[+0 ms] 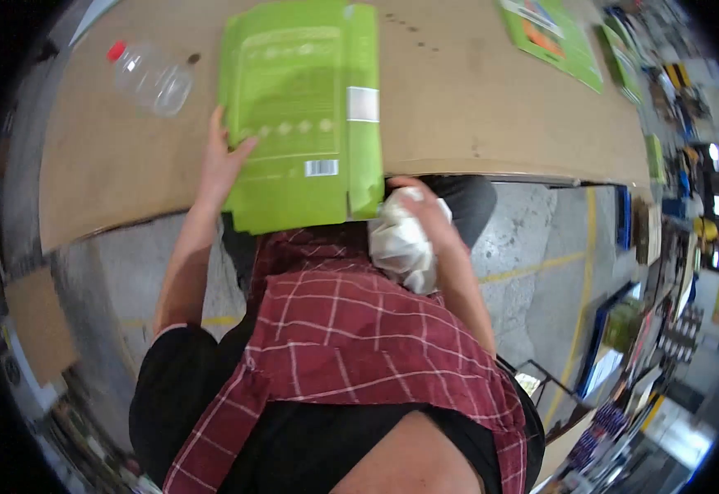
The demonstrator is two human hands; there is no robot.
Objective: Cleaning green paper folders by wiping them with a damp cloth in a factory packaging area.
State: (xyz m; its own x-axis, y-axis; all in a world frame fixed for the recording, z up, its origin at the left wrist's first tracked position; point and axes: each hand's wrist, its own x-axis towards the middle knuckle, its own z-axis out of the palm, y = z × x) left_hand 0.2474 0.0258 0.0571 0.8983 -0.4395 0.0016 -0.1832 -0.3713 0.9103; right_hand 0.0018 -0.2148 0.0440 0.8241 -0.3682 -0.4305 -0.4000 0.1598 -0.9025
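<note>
A flat green cardboard carton (289, 185) with a barcode and a narrow side panel lies on the table and reaches over its near edge toward my lap. My left hand (223, 163) grips the carton's left edge, with the thumb on its face and the other fingers along the side. Beside the carton's lower right corner, my right hand (427, 212) is closed around a crumpled white cloth (401, 243). The cloth hangs below the table edge, against my red checked apron (335, 317).
A clear plastic bottle with a red cap (152, 78) lies at the left on the brown tabletop (458, 115). Green printed sheets (559, 49) lie at the far right. Shelving and stacked goods (676, 329) stand beyond the grey floor on the right.
</note>
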